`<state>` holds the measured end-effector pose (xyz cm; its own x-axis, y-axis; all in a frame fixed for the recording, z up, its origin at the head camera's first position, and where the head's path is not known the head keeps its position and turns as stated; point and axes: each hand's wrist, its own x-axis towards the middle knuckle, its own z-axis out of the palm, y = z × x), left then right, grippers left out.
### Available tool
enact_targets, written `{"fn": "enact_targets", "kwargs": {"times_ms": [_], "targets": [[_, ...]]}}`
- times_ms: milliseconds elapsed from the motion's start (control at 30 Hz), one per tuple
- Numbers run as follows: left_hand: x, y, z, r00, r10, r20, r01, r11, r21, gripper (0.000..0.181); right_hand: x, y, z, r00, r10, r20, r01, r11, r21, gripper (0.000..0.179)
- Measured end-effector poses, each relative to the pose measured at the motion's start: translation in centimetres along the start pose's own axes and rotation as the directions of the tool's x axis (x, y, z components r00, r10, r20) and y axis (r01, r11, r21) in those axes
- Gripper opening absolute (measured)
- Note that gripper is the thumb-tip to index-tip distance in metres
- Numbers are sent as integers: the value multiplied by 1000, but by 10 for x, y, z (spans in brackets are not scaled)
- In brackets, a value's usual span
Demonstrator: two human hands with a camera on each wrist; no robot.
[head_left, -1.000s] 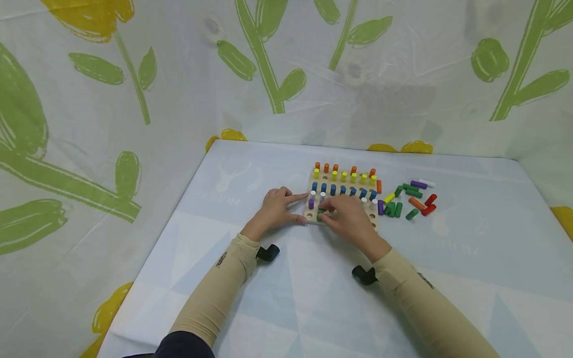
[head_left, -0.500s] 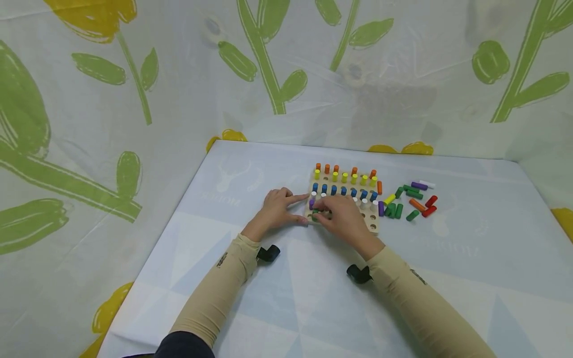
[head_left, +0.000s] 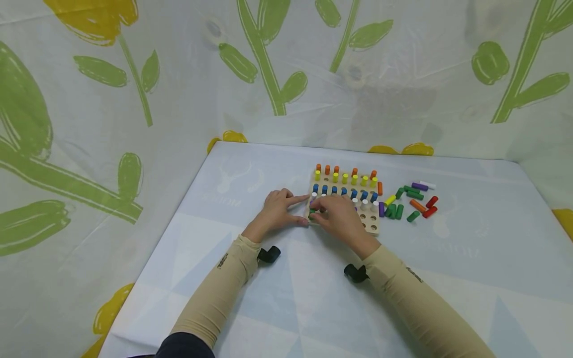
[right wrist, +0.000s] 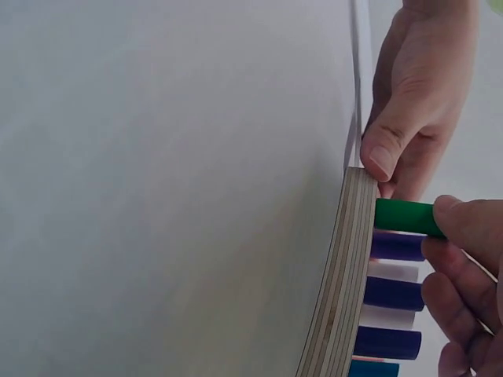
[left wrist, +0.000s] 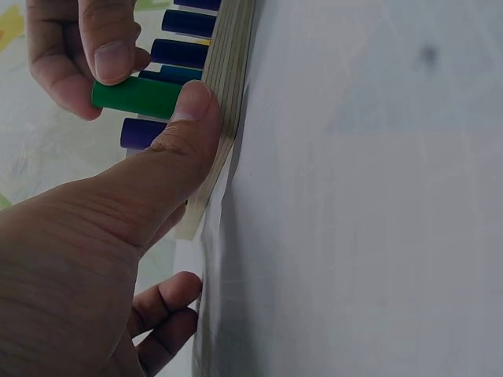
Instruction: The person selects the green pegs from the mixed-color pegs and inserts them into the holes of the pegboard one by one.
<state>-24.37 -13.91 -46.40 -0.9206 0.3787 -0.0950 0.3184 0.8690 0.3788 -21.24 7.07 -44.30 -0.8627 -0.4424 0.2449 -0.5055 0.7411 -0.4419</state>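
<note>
My right hand (head_left: 341,215) pinches a green peg (right wrist: 405,216) between thumb and fingertips, over the near left corner of the wooden pegboard (right wrist: 339,275). In the right wrist view the peg stands upright from the board with its lower end at the board's top face. My left hand (head_left: 277,209) lies at the board's left side, its index finger straight against the edge and its thumb at the near corner. Purple pegs (left wrist: 179,53) line the row behind the green one. White, blue, yellow and orange pegs fill rows farther back; my right hand hides part of the nearer rows.
Loose pegs lie on the table right of the board: several green ones (head_left: 413,216), two red (head_left: 430,212), and a few orange, yellow, purple and white. An orange peg (head_left: 380,188) and a purple peg (head_left: 381,209) lie along its right edge. A patterned sheet (head_left: 286,74) hangs behind.
My right hand has shifted left with the green peg, from the second hole of the front row to the corner hole, uncovering holes at the front right. My left hand stays put.
</note>
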Motion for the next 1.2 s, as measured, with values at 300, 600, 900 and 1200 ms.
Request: {"fn": "enact_targets", "kwargs": {"times_ms": [300, 600, 900, 1200], "targets": [[1, 0, 1, 1000, -7, -1, 7, 1000, -5, 83, 2, -2, 0, 1000, 11, 21, -11, 1000, -19, 19], [-1, 2, 0, 1000, -2, 1, 2, 1000, -3, 83, 1, -4, 0, 997, 47, 54, -45, 998, -39, 20], [-1, 1, 1, 1000, -6, 4, 6, 1000, -2, 84, -2, -4, 0, 999, 30, 31, -30, 999, -24, 17], [-1, 1, 1, 1000, -21, 4, 21, 1000, 6, 84, -5, -3, -3, 1000, -1, 6, 1, 1000, 7, 13]]}}
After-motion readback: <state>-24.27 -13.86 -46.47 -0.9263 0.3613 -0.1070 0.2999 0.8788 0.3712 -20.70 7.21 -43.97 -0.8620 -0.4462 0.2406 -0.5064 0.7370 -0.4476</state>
